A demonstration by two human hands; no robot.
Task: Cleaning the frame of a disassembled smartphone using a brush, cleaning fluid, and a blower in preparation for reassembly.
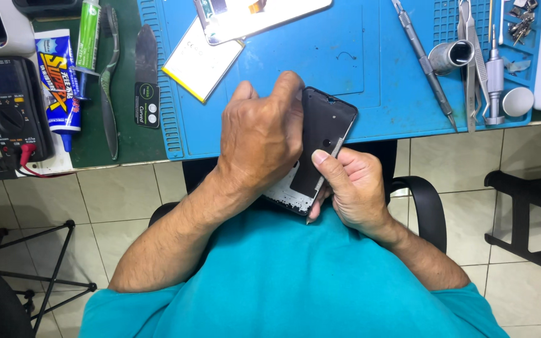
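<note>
Far left of the desk: black multimeter with red lead; beside it a blue-and-white adhesive tube, a green-capped tube and a flat black pry tool. On the ribbed blue work mat: a white, yellow-edged battery and a glossy display panel.

Your left hand covers much of the phone frame, fingers wrapped round its top edge. The frame is matte black, rectangular, held above your lap at the desk's edge.

Your right hand pinches a thin metal blade against the frame's side.

Right: a steel screwdriver, tweezers and a small white cup.
</note>
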